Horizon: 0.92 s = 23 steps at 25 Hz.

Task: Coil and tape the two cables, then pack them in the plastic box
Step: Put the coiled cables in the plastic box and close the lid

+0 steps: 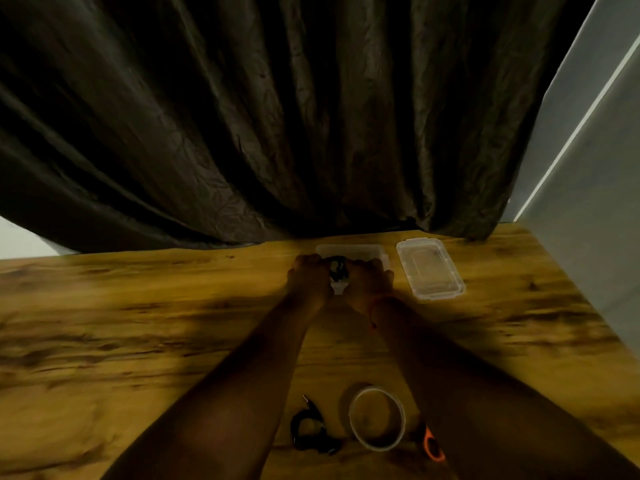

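Observation:
A clear plastic box (360,251) stands at the table's far edge. Both my hands reach over it. My left hand (309,276) and my right hand (369,280) hold a coiled black cable (337,266) between them, right over the box's near part. Fingers of both hands curl round the coil. The second black cable (309,432) lies loosely coiled near the front of the table, between my forearms. A roll of clear tape (376,418) lies flat just right of it.
The box's clear lid (429,268) lies on the wooden table (138,323) right of the box. Orange-handled scissors (431,443) sit partly under my right forearm. A dark curtain (277,133) hangs behind the table's far edge. A grey wall (595,202) borders the right.

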Motion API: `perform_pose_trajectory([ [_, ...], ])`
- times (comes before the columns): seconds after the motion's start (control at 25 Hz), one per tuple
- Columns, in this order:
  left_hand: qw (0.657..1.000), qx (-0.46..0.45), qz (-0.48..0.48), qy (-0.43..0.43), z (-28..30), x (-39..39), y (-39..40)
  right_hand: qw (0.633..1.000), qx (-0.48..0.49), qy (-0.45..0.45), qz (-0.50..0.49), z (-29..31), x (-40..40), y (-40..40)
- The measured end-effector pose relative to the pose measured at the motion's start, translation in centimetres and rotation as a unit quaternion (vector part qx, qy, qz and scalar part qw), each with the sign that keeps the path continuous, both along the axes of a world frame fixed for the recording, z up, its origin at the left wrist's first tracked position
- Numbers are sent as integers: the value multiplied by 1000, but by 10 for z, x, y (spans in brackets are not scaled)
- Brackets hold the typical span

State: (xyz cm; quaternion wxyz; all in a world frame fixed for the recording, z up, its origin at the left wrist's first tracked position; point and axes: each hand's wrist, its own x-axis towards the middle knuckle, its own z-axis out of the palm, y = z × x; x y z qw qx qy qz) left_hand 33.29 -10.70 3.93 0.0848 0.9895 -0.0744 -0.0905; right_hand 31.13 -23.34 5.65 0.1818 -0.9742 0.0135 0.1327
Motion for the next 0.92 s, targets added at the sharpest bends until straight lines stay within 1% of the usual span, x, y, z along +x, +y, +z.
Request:
perform_pose_trajectory([
  [0.08, 999, 37, -13, 0, 2, 3, -4, 999, -30, 18, 20, 0, 2, 1],
  [0.16, 998, 53, -19, 8, 4, 3, -7, 996, -62, 34, 48, 2, 1, 2],
  [0.24, 998, 65, -13, 13, 3, 0, -8, 995, -69, 35, 66, 1, 2, 1],
  [0.28, 998, 68, -8, 2, 4, -2, -8, 995, -72, 22, 72, 1, 1, 0],
  [0.32, 998, 59, -4, -23, 5, -4, -7, 994, -75, -14, 74, 3, -1, -2],
  [0.36, 998, 27, 5, -55, 7, -9, -4, 993, -77, -63, 70, 4, -5, -6],
  [0.4, 996, -30, 24, -81, 5, -14, 2, 989, -63, -118, 66, 6, -11, -8],
  [0.44, 989, -98, 48, -97, 5, -24, 10, 985, -29, -158, 69, 7, -23, -11],
  [0.48, 981, -152, 66, -98, 2, -38, 19, 981, 6, -173, 91, 7, -40, -11],
  [0.52, 979, -171, 71, -85, -1, -56, 28, 976, 24, -172, 131, 4, -63, -10],
  [0.6, 985, -152, 72, -28, -10, -99, 49, 962, 33, -160, 221, -11, -110, -2],
  [0.64, 987, -148, 67, 9, -13, -121, 58, 956, 18, -137, 259, -21, -130, 3],
  [0.72, 990, -121, 31, 72, -12, -164, 71, 950, -27, -61, 307, -34, -152, 15],
  [0.8, 989, -84, 0, 119, -14, -193, 78, 951, -71, 20, 302, -34, -162, 28],
  [0.84, 988, -82, -5, 133, -16, -200, 81, 952, -86, 31, 292, -33, -164, 35],
  [0.92, 984, -76, -4, 158, -23, -207, 82, 959, -87, 13, 271, -32, -164, 46],
])
